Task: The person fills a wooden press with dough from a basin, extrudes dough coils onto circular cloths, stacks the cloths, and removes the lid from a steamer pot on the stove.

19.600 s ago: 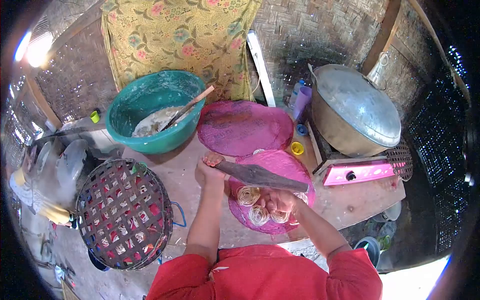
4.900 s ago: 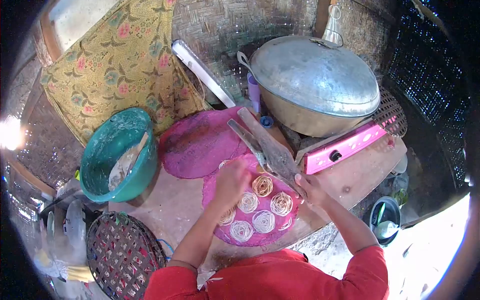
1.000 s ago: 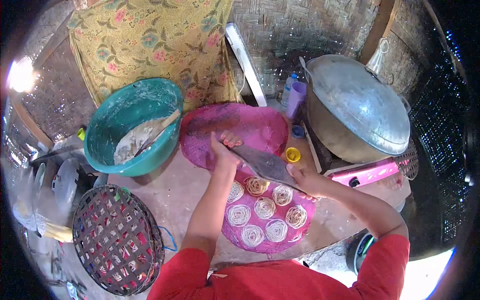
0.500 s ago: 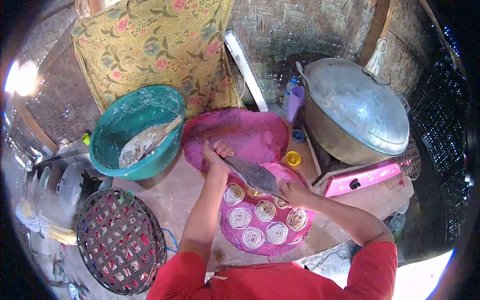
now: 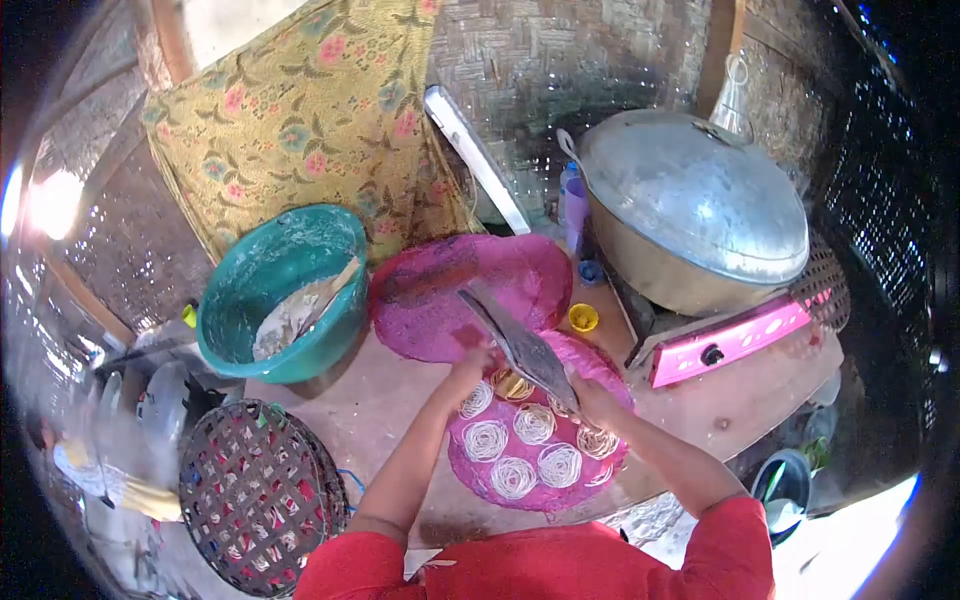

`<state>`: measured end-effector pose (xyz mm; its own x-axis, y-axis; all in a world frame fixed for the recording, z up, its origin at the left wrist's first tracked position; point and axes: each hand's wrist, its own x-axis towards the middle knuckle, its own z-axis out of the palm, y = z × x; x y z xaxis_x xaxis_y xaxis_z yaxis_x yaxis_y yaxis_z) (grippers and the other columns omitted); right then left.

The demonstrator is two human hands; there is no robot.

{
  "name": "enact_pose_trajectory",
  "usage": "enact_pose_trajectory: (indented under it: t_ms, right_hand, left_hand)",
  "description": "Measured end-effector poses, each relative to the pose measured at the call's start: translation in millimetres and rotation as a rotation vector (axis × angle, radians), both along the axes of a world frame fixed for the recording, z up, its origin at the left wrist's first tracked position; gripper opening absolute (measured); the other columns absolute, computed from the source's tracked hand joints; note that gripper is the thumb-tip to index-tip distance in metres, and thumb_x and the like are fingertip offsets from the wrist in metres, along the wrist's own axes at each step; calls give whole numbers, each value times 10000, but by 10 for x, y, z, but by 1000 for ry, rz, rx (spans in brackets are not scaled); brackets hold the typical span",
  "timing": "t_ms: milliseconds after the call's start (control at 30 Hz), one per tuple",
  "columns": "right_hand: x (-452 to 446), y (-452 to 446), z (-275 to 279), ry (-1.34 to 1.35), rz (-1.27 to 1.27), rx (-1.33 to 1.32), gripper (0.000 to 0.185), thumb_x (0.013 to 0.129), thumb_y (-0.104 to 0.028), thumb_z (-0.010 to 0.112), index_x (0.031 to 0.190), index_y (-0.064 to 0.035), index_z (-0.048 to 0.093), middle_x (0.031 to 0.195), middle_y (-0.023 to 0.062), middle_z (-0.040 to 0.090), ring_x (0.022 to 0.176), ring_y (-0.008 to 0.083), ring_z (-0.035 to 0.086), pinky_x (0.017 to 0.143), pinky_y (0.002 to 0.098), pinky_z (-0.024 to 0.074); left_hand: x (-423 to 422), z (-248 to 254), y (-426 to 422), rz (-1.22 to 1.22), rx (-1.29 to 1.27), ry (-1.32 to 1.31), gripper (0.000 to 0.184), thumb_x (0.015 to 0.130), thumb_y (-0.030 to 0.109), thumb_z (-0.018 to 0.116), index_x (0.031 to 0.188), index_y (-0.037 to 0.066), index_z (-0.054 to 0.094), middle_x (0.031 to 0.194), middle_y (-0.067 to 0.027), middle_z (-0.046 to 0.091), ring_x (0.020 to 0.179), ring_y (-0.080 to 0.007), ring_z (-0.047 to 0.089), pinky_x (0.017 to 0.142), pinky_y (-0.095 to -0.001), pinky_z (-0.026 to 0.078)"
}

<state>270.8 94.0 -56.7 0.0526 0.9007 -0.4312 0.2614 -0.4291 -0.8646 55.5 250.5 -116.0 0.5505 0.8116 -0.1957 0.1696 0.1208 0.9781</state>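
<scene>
My right hand [image 5: 592,396] is closed round the near end of a dark wooden tool [image 5: 530,352] that looks like two hinged boards. My left hand [image 5: 474,362] is just left of the tool, low over the pink round mat [image 5: 550,496]; its fingers are small and partly hidden, so their grip is unclear. Several coiled nests of pale strands [image 5: 514,478] lie on this mat, some partly covered by the tool. A golden piece [image 5: 511,385] shows beneath the tool, beside my left hand. Behind is a second pink mat [image 5: 420,300] with dark stains.
A green basin [image 5: 230,290] with pale dough or flour and a stick stands at the left. Woven dark baskets [image 5: 262,500] are stacked at the near left. A large lidded pot [image 5: 690,200] sits on a pink-fronted stove [image 5: 735,340] at the right, near a yellow cup [image 5: 583,317].
My left hand has left the tool's far end and moved down beside it. The tool now points more steeply away from me, its boards slightly parted. The camera view has shifted.
</scene>
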Motion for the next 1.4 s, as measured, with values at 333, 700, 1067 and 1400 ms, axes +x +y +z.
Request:
enact_pose_trajectory:
  t_ms: [333, 700, 1067, 1400]
  right_hand:
    - [-77, -101, -292, 76, -134, 172, 684, 906, -660, 271, 711, -68, 553, 492, 31, 446, 383, 136, 415, 372, 288, 331]
    - [57, -271, -60, 79, -209, 163, 717, 905, -660, 263, 696, -43, 563, 507, 56, 471, 449, 170, 469, 456, 329, 378]
    - [42, -583, 254, 15, -459, 230, 666, 919, -630, 295, 752, -43, 561, 504, 27, 474, 389, 121, 430, 383, 293, 331]
    - [214, -976, 352, 213, -537, 198, 677, 941, -603, 242, 722, -52, 569, 474, 20, 462, 366, 127, 422, 367, 281, 331]
  left_hand:
    - [-79, 103, -286, -16, -461, 74, 513, 969, 497, 300, 1019, 88, 606, 996, -75, 629, 864, -175, 598, 804, -328, 467]
    - [-83, -91, -476, -109, 939, 691, 196, 823, 223, 558, 932, 156, 706, 1088, -80, 595, 1022, -294, 518, 920, -416, 389]
    - [83, 156, -638, 72, 1116, 625, 52, 709, 175, 662, 718, 130, 686, 1054, -72, 598, 946, -322, 506, 847, -450, 390]
    - [-597, 271, -242, 224, 853, 402, 151, 687, 69, 650, 820, 127, 689, 1101, -115, 578, 1073, -285, 519, 903, -429, 386]
